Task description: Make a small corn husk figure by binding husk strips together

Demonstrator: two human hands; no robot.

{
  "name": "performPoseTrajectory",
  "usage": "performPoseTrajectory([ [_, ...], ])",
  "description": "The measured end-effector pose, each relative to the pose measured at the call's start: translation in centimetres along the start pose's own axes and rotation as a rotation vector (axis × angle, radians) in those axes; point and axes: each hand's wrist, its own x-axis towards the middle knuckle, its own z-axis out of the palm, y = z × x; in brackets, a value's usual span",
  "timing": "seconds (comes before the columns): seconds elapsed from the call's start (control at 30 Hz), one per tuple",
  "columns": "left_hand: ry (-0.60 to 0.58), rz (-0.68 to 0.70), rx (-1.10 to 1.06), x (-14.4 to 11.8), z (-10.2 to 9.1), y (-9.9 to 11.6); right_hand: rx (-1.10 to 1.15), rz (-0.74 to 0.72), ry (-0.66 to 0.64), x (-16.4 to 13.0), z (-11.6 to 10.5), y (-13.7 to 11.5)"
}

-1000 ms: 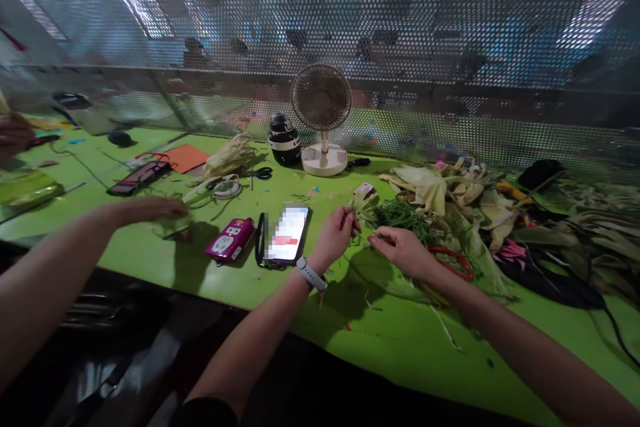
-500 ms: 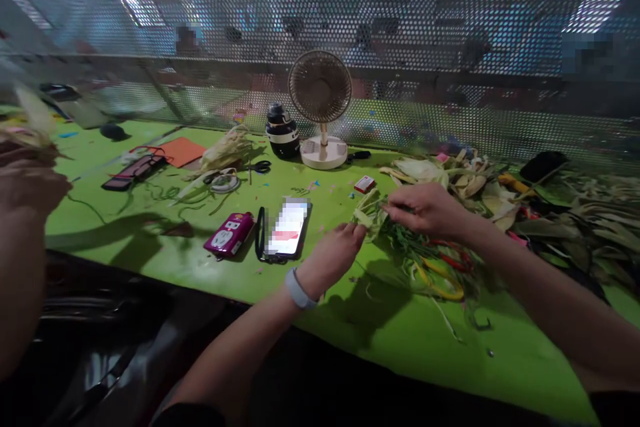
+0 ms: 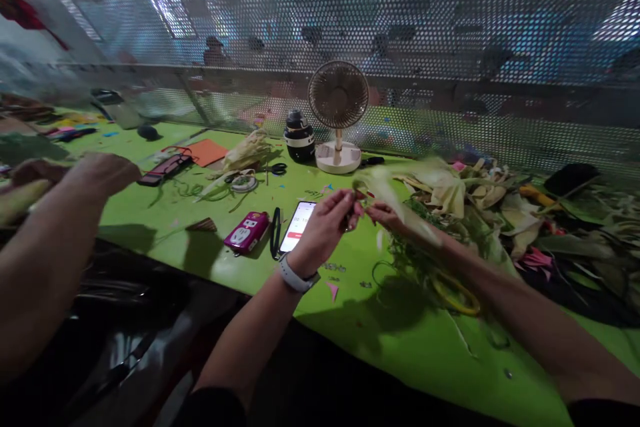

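My left hand (image 3: 326, 226), with a pale band on its wrist, is closed in a pinch above the phone's right edge. My right hand (image 3: 387, 215) meets it fingertip to fingertip, its fingers also closed. A pale green corn husk (image 3: 393, 192), smeared by motion, fans out from between the fingertips and lies across the back of my right hand. Exactly where each hand grips it is partly hidden. Beneath my left hand is a lit phone (image 3: 295, 230). Green strings and a yellow loop (image 3: 457, 294) lie under my right forearm.
A heap of dried husks (image 3: 450, 190) covers the right side. Toward the back stand a fan (image 3: 339, 94) and a dark bottle (image 3: 299, 137). A purple power bank (image 3: 247, 232), scissors (image 3: 277, 168) and glasses (image 3: 175, 152) lie leftward. Another person's arm (image 3: 65, 234) reaches in at left.
My hands have risen off the table and come together. The husk, earlier bunched low between them, now spreads over my right hand. The view has shifted left, and the other person's hand has lowered.
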Motion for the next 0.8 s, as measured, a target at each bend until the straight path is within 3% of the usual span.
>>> performPoseTrajectory([
  [0.1, 0.185, -0.084, 0.055, 1.6, -1.3, -1.2, -0.019, -0.022, -0.046, -1.2, 1.2, 1.8],
  [0.2, 0.230, -0.109, 0.315, 2.4, -2.2, -2.8, -0.122, -0.085, -0.020, -2.5, 1.5, 1.9],
  [0.37, 0.206, 0.061, 0.745, 2.2, -1.8, -4.5, -0.404, -0.242, -0.006, -4.1, 1.2, -0.6],
  [0.57, 0.197, 0.261, 1.051, 1.7, -1.3, -4.9, -0.529, -0.367, 0.088, -5.0, 0.6, -1.8],
  [0.7, 0.236, 0.315, 1.269, 1.4, -1.3, -5.4, -0.597, -0.424, 0.087, -5.5, 0.7, -1.6],
  [0.8, 0.156, 0.303, 1.454, 0.9, -1.3, -5.2, -0.625, -0.417, 0.102, -5.7, -0.2, -2.0],
])
